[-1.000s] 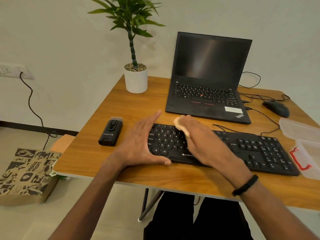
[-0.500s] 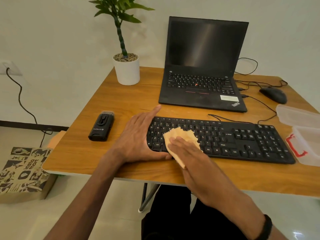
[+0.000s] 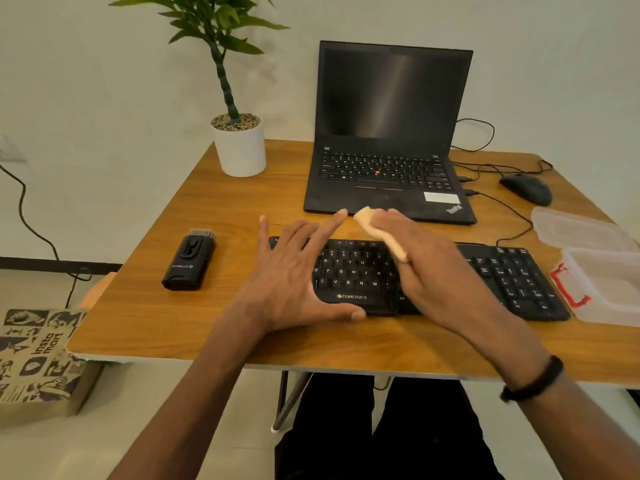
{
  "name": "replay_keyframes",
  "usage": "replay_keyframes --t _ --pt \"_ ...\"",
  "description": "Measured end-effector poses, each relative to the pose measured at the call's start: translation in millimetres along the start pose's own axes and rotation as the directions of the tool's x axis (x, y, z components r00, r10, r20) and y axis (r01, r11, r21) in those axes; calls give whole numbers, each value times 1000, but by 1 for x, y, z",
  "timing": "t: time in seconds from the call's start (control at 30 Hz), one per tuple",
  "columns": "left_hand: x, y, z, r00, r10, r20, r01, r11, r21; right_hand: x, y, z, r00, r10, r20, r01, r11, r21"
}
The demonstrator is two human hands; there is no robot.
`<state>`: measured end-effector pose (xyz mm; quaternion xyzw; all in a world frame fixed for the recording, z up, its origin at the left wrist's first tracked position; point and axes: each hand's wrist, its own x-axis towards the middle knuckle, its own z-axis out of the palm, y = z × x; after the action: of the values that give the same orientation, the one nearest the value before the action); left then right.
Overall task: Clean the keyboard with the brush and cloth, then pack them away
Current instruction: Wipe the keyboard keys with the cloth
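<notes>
A black keyboard (image 3: 502, 278) lies across the front of the wooden table (image 3: 242, 327). My left hand (image 3: 294, 275) rests flat on the keyboard's left end, fingers spread, thumb along its front edge. My right hand (image 3: 426, 268) presses a pale yellow cloth (image 3: 381, 233) onto the upper middle keys; the cloth sticks out past the fingertips near the keyboard's far edge. A black brush tool (image 3: 189, 263), bristles pointing away, lies on the table left of the keyboard, apart from both hands.
An open black laptop (image 3: 391, 133) stands behind the keyboard. A potted plant (image 3: 239, 147) is at the back left, a mouse (image 3: 526, 188) with cables at the back right. A clear plastic box (image 3: 606, 289) and its lid (image 3: 575, 226) sit at the right edge. A printed paper bag (image 3: 34, 358) stands on the floor.
My right hand has swept the cloth from the keyboard's near edge up to its far edge. My left hand stays on the keyboard's left end.
</notes>
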<state>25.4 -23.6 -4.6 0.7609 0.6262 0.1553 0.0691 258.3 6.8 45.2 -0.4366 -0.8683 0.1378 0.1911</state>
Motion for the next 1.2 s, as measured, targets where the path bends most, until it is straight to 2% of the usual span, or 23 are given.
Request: replay_keyframes --t 0.07,0.13,0.4,0.5,0.63,0.73,0.8,0.87,0.9,0.93,1.0,1.07,1.1,1.2 --pt "10 10 1 999 29 14 -29 1000 -1 6 8 16 989 2 147 17 992 -126" --pt "17 15 4 998 38 41 -38 999 -20 2 7 24 971 26 239 12 988 -156" --pt "22 14 7 996 41 78 -39 999 -36 -30 -2 28 962 74 264 -56 996 -74" --pt "22 15 7 997 41 70 -39 999 -32 -46 0 23 966 31 258 -31 1000 -2" --pt "20 16 7 996 47 71 -44 998 -42 -68 11 8 956 -32 290 -14 987 157" --pt "21 16 7 996 50 76 -46 998 -53 -72 24 -16 938 -13 346 -118 928 353" --pt "21 17 5 993 54 107 -46 997 -67 -66 27 -32 964 24 265 -162 844 512" --pt "23 21 3 990 58 128 -49 996 -68 -56 31 -44 989 115 92 -148 765 627" --pt "25 25 3 989 63 132 -55 997 -63 -49 34 -46 989 146 2 -115 773 624" --pt "27 31 4 988 70 137 -62 996 -59 -40 37 -45 986 149 -78 -82 829 553" --pt "33 44 8 984 95 149 -88 994 -58 -24 43 -39 986 96 -136 -57 963 264" --pt "40 55 13 981 119 153 -111 992 -61 -13 49 -25 999 37 -27 -37 999 8" --pt "43 58 15 980 126 156 -118 991 -64 -12 52 -17 998 31 53 -28 998 -52" --pt "48 62 21 981 124 151 -118 992 -47 -22 55 -1 986 20 163 -5 996 -89"
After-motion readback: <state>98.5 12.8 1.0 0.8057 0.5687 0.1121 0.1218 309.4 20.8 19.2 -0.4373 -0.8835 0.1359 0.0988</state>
